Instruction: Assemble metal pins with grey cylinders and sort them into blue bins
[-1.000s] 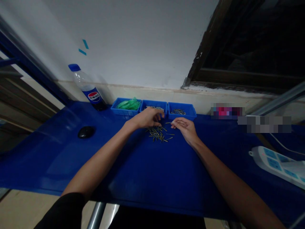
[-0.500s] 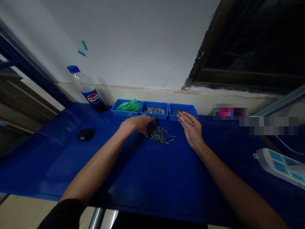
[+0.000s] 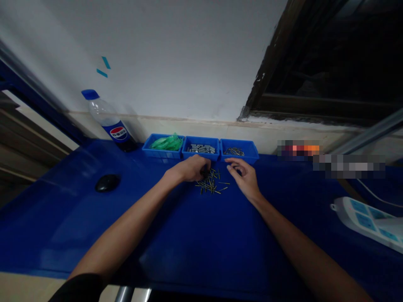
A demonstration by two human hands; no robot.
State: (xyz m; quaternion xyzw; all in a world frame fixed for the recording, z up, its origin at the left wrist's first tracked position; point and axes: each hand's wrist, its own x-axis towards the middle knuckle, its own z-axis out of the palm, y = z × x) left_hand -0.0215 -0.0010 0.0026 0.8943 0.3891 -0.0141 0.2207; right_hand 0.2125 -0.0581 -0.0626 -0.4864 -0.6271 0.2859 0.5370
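A loose pile of small metal pins point(image 3: 212, 185) lies on the blue table point(image 3: 195, 243). My left hand point(image 3: 188, 169) rests at the pile's upper left edge, its fingers pinched on a small dark part whose shape I cannot make out. To the right of the pile my right hand point(image 3: 243, 176) hovers with loosely curled fingers and nothing visible in them, just in front of the right blue bin point(image 3: 248, 157), which holds pins. The middle blue bin point(image 3: 201, 155) holds small metal sleeves, and the left blue bin point(image 3: 147, 150) holds green plastic pieces.
A cola bottle point(image 3: 108, 121) stands against the wall left of the bins. A black computer mouse point(image 3: 107, 183) lies at the left of the table. A white power strip point(image 3: 368, 218) with its cable sits at the right edge. A dark window frame point(image 3: 270, 54) rises behind.
My left hand came back from the middle bin to the pile. My right hand had spread open by the right bin and has now curled and drawn toward the pile.
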